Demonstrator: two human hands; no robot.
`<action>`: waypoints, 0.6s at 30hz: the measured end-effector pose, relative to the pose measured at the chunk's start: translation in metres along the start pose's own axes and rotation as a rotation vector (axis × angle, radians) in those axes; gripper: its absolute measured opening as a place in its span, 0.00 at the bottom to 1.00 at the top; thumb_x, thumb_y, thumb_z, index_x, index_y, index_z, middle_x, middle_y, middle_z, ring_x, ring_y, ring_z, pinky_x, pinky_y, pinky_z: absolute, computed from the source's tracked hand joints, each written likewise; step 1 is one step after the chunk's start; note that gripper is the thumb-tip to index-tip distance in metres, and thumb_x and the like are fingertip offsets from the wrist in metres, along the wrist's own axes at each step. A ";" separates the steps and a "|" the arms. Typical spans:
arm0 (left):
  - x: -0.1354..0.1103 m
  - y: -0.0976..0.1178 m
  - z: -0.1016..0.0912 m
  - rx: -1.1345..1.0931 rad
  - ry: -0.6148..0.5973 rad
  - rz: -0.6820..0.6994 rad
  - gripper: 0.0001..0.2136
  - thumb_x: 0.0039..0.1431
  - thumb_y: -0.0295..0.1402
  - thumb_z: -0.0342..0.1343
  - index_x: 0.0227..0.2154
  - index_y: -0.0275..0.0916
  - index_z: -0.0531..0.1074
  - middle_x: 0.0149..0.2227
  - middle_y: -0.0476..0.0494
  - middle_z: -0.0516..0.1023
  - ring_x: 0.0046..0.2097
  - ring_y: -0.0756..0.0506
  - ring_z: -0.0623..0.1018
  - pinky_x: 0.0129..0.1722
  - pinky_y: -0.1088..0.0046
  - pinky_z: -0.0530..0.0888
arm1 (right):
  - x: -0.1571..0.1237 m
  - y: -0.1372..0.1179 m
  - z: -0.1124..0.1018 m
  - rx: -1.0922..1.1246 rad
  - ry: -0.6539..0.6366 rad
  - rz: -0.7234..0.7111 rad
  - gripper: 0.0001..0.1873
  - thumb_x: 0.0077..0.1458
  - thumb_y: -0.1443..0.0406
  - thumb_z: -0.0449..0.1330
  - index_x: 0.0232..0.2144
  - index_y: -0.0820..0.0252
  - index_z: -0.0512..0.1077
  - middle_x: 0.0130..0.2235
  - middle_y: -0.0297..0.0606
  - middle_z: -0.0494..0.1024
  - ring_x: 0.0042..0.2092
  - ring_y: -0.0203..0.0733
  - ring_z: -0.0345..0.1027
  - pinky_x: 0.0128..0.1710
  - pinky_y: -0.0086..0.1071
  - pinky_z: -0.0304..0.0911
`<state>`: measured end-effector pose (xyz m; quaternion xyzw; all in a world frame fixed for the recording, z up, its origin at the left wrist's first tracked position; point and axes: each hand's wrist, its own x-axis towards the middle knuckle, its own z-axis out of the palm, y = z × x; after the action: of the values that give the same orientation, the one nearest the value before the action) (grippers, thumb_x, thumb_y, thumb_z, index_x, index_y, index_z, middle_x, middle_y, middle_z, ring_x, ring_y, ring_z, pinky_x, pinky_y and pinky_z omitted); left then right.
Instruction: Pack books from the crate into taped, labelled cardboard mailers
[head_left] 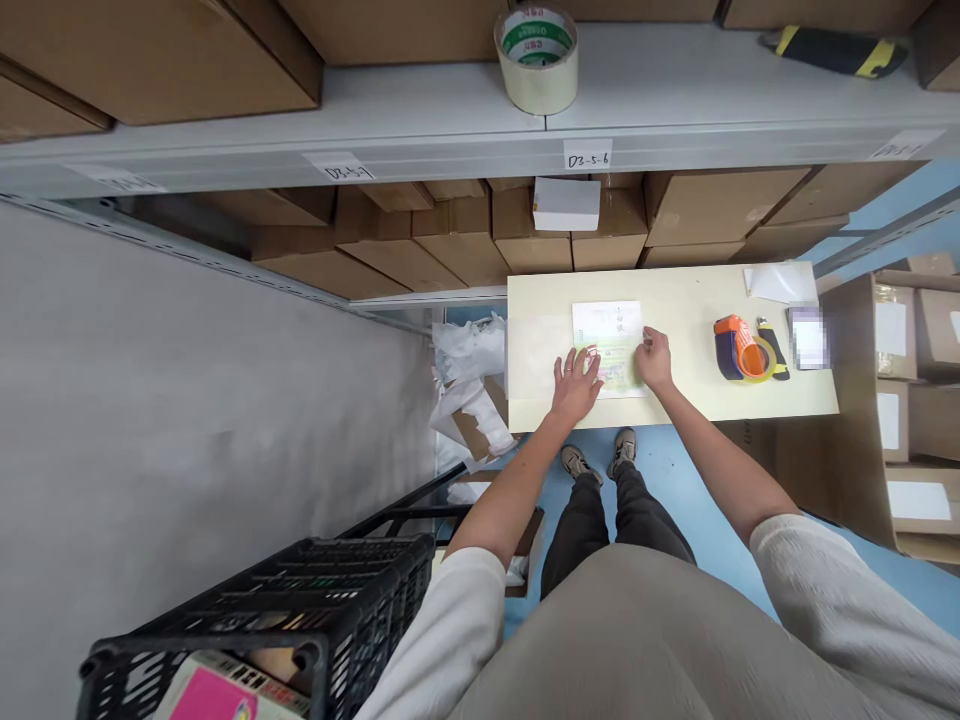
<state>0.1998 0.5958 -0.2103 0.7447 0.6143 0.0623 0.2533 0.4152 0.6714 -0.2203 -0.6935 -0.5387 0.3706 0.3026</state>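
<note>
A white printed sheet (607, 328) lies on a cream tabletop (679, 300), with a green-printed paper or packet (616, 368) on its lower half. My left hand (577, 385) rests with spread fingers on the left edge of the green packet. My right hand (655, 358) sits at the right edge of the sheet, its fingers bent over the paper. To the right of that hand stand an orange and navy tape dispenser (739, 348) and a yellow-and-black utility knife (772, 345).
Shelves labelled D3-5-6 hold cardboard boxes (465, 240) and a tape roll (536, 60) ahead of me. Crumpled white packing paper (469, 375) lies left of the table. A black plastic crate (255, 625) stands at lower left, and open cartons (900, 400) stand at right.
</note>
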 end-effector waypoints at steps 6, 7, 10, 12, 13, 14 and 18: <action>0.000 -0.002 -0.003 0.021 -0.032 0.028 0.30 0.75 0.39 0.44 0.77 0.46 0.58 0.80 0.38 0.55 0.81 0.31 0.49 0.77 0.43 0.50 | 0.005 -0.015 -0.011 0.091 0.048 0.315 0.23 0.50 0.64 0.61 0.50 0.57 0.76 0.54 0.45 0.81 0.51 0.49 0.76 0.63 0.46 0.68; -0.001 -0.003 -0.003 0.022 -0.036 0.031 0.29 0.75 0.39 0.44 0.77 0.47 0.59 0.80 0.38 0.54 0.81 0.31 0.48 0.77 0.44 0.51 | 0.007 -0.018 -0.012 0.118 0.041 0.333 0.21 0.49 0.64 0.61 0.48 0.55 0.76 0.50 0.42 0.82 0.50 0.48 0.76 0.61 0.44 0.69; -0.001 -0.002 -0.005 0.010 -0.043 0.026 0.29 0.74 0.38 0.46 0.75 0.47 0.62 0.80 0.39 0.55 0.81 0.31 0.48 0.77 0.44 0.51 | 0.010 -0.025 -0.016 0.150 -0.031 0.309 0.15 0.47 0.64 0.61 0.41 0.53 0.76 0.38 0.34 0.82 0.43 0.46 0.76 0.52 0.40 0.72; -0.001 0.001 -0.006 -0.011 -0.038 -0.002 0.28 0.74 0.40 0.47 0.74 0.47 0.65 0.79 0.38 0.55 0.81 0.30 0.49 0.77 0.43 0.51 | 0.011 -0.029 -0.019 0.111 -0.082 0.260 0.13 0.46 0.64 0.62 0.38 0.52 0.74 0.32 0.30 0.78 0.38 0.45 0.73 0.47 0.39 0.71; 0.000 0.005 -0.007 -0.024 -0.027 -0.024 0.27 0.74 0.42 0.48 0.73 0.48 0.66 0.79 0.38 0.56 0.80 0.30 0.49 0.77 0.42 0.51 | 0.010 -0.031 -0.021 0.084 -0.097 0.236 0.12 0.46 0.64 0.62 0.37 0.52 0.73 0.30 0.29 0.76 0.37 0.44 0.72 0.45 0.38 0.70; 0.001 0.009 -0.007 -0.037 -0.007 -0.049 0.26 0.75 0.44 0.49 0.72 0.48 0.68 0.78 0.38 0.57 0.80 0.30 0.51 0.76 0.42 0.51 | 0.010 -0.033 -0.024 0.062 -0.105 0.216 0.12 0.46 0.64 0.62 0.37 0.52 0.72 0.30 0.28 0.75 0.35 0.44 0.71 0.44 0.38 0.69; 0.014 0.037 -0.007 -0.144 0.067 -0.101 0.26 0.73 0.52 0.53 0.67 0.46 0.72 0.73 0.34 0.64 0.74 0.30 0.61 0.73 0.45 0.61 | 0.005 -0.044 -0.036 0.033 -0.080 0.191 0.13 0.45 0.64 0.64 0.36 0.51 0.70 0.30 0.28 0.74 0.34 0.43 0.69 0.40 0.37 0.66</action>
<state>0.2332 0.6070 -0.1905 0.6900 0.6533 0.1185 0.2884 0.4230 0.6861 -0.1655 -0.7214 -0.4755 0.4338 0.2555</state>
